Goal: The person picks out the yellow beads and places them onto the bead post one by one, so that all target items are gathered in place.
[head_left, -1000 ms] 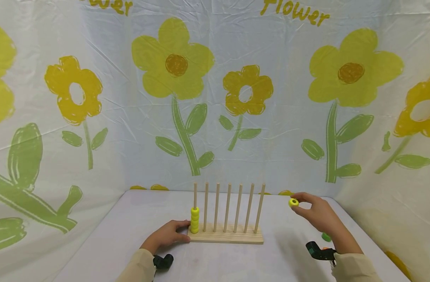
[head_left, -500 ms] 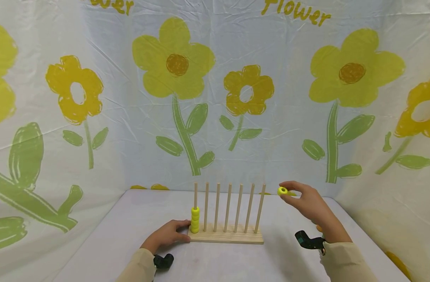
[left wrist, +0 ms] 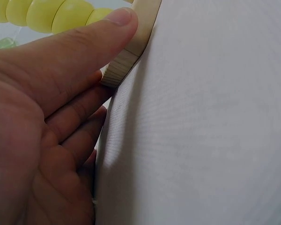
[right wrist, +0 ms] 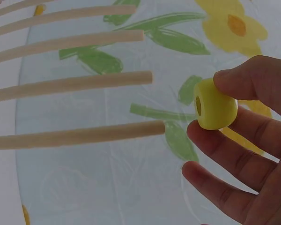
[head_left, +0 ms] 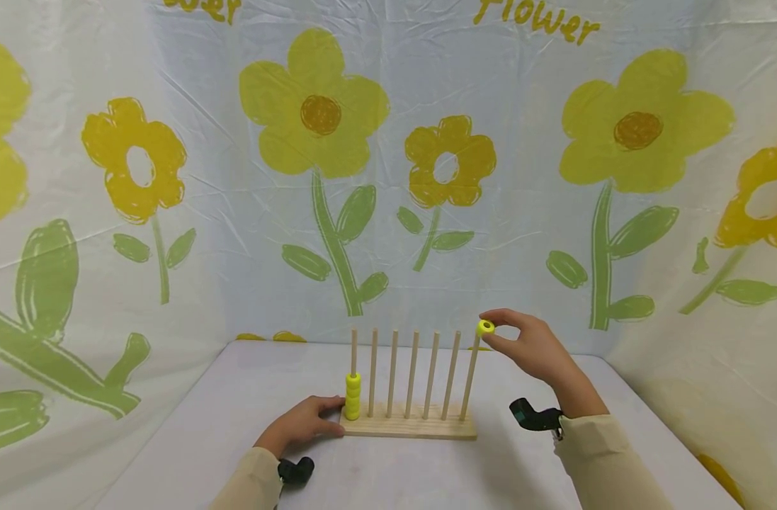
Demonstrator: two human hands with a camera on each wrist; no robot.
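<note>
In the head view a wooden rack (head_left: 410,428) stands on the table, several upright pegs rising from its base. A stack of yellow beads (head_left: 353,397) fills the lower part of its leftmost peg. My left hand (head_left: 305,423) grips the left end of the base; in the left wrist view the thumb (left wrist: 119,18) lies on top, fingers against the end. My right hand (head_left: 531,346) pinches one yellow bead (right wrist: 217,107) between thumb and fingertips. That bead is close above the tip of the rightmost peg (right wrist: 84,134), apart from it in the right wrist view, its hole facing the peg.
The white-covered table (head_left: 254,382) extends around the rack. A flower-printed cloth (head_left: 503,269) hangs behind and at both sides. Each wrist wears a small black camera, such as the right wrist camera (head_left: 535,416).
My right hand has carried the yellow bead left and up, from beside the rack to above the rightmost peg. The left hand keeps its place on the base.
</note>
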